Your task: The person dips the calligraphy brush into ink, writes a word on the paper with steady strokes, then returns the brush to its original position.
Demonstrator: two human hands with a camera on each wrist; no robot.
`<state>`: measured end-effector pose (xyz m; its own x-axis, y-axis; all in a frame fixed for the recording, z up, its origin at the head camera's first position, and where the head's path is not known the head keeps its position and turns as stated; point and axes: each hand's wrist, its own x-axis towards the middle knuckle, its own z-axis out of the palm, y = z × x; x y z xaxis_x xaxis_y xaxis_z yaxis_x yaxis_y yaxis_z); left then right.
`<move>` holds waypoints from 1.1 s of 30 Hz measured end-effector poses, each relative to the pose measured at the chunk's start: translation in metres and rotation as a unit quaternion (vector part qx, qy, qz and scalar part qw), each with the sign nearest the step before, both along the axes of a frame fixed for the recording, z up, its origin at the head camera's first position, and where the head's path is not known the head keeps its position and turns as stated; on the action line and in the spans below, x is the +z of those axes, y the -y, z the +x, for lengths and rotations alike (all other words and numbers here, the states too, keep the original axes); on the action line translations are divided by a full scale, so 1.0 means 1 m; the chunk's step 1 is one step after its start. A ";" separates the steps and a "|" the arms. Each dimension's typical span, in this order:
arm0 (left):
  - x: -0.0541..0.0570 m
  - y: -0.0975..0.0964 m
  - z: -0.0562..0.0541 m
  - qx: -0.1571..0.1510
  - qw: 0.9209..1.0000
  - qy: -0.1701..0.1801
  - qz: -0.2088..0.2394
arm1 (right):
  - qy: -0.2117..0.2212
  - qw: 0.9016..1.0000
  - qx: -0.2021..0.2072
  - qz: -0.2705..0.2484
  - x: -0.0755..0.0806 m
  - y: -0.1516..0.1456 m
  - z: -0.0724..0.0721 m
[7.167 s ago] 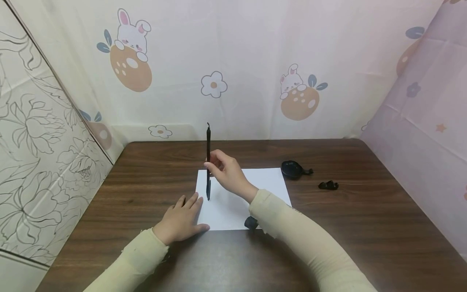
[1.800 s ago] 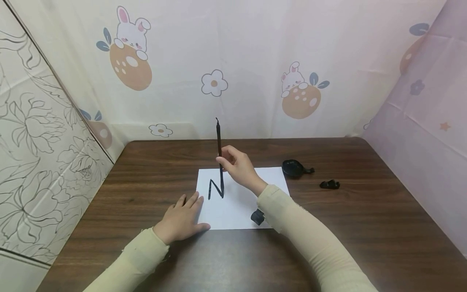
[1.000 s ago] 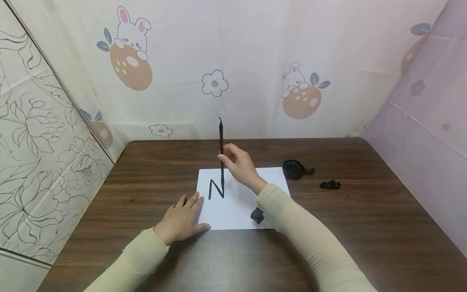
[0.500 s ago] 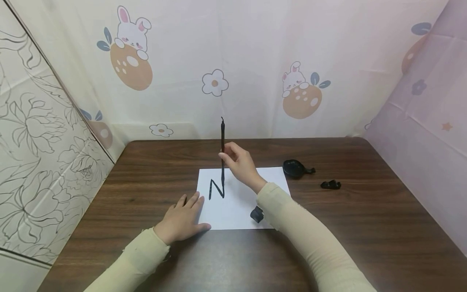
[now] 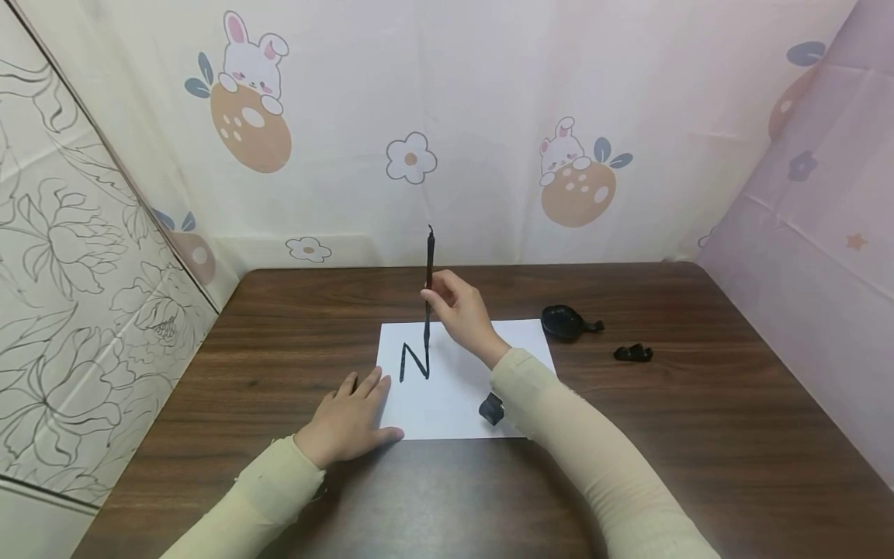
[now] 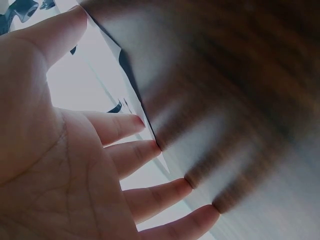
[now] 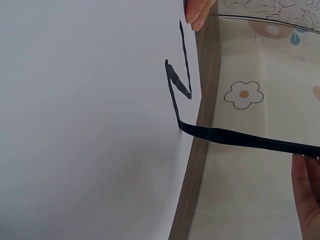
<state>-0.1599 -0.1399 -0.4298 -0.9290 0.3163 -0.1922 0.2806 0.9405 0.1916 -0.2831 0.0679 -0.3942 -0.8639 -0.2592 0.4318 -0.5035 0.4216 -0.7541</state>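
Observation:
My right hand [image 5: 462, 314] pinches the shaft of a dark calligraphy brush [image 5: 429, 260], held nearly upright over a white sheet of paper [image 5: 447, 404]. In the right wrist view the bent bristle tip of the brush [image 7: 200, 131] touches the paper at the end of a black stroke. Black strokes shaped like an N [image 5: 415, 362] mark the sheet's left part. My left hand [image 5: 345, 419] lies with fingers spread on the sheet's left edge, the fingertips [image 6: 150, 146] touching paper and table. A small black block-like object [image 5: 492, 410], partly covered by my right sleeve, sits on the paper near its front edge.
A small black dish with a handle [image 5: 563, 323] stands at the sheet's back right corner. Right of it lies a small black brush-rest-like piece [image 5: 633, 353]. The brown wooden table [image 5: 293, 326] ends at a patterned curtain [image 5: 475, 93] behind.
The first stroke has grown into an N shape as the brush went down diagonally, then up. Over the last second my right hand moved slightly away from me. My left hand stayed put.

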 end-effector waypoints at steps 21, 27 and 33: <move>0.001 0.001 -0.001 -0.002 1.000 -0.002 0.002 | 0.001 1.000 0.000 -0.012 0.001 -0.002 -0.001; 0.001 0.000 -0.001 -0.001 1.000 0.001 0.004 | -0.003 0.999 0.005 -0.034 0.004 -0.003 -0.001; 0.001 0.001 0.000 -0.004 1.000 -0.002 -0.004 | -0.019 0.999 0.007 -0.043 0.009 -0.006 0.002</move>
<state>-0.1604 -0.1405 -0.4283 -0.9271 0.3221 -0.1917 0.2886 0.9398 0.1830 -0.2814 0.0743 -0.3850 -0.8428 -0.2328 0.4853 -0.5381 0.3486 -0.7674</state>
